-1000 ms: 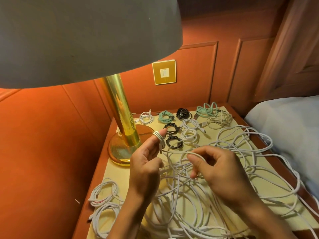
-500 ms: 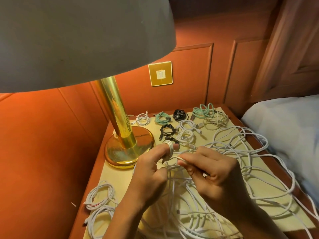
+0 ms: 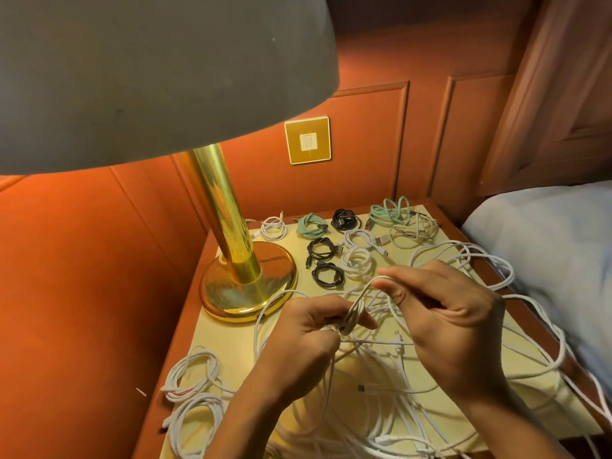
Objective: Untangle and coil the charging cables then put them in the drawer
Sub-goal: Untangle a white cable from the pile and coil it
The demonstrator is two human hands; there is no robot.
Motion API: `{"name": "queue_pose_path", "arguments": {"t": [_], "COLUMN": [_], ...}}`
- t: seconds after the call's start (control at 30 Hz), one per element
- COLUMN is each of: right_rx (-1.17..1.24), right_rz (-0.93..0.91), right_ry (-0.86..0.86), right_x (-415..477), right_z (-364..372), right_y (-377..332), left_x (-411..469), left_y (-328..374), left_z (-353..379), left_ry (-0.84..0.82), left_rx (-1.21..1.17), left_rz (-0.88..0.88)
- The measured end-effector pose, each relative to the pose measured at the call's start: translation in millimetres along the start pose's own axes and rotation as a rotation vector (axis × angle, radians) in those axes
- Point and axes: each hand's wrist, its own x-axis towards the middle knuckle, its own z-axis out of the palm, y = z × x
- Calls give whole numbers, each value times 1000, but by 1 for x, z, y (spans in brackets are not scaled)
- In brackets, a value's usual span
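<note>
A small coil of white cable (image 3: 352, 318) is wound round my left hand's (image 3: 306, 336) fingers. My right hand (image 3: 443, 319) pinches the same cable's free run just right of and above the coil. Beneath both hands a large tangle of white cables (image 3: 381, 402) covers the nightstand top (image 3: 231, 336). Several finished coils lie at the back: a white one (image 3: 273, 228), a green one (image 3: 312, 224), a black one (image 3: 346, 220), a bigger green one (image 3: 392, 213). More black coils (image 3: 320, 248) and white coils (image 3: 357, 263) sit in front of them. No drawer is in view.
A brass lamp base (image 3: 248, 286) and stem stand at the back left, and the grey shade (image 3: 149, 67) hangs over the upper left. Loosely bundled white cables (image 3: 193, 385) lie at the front left edge. A bed pillow (image 3: 546, 253) borders the right side.
My left hand has dropped lower with the coil on its fingers. My right hand has lifted the cable's run up and to the right of the coil.
</note>
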Motion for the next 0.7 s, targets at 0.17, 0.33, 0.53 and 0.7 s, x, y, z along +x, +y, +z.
{"name": "queue_pose_path", "arguments": {"t": [0.17,0.33,0.53,0.7], "right_rx": [9,72,139,136], "right_rz": [70,197,314,341], "right_ry": [11,-41,-270,-449], "right_x": [-1,-2,-4,-5], "right_z": [0,4,12,17], "right_y": [4,12,20,16], "left_x": [-1,-2,-1,0], "left_y": [5,10,8,12], "left_z": [-1,-1,-5,-8], "left_ry": [-22,-24,-36,100], "left_rx": [-93,-247,-585,-1026], "left_rz": [-15,-40,-18,-43]}}
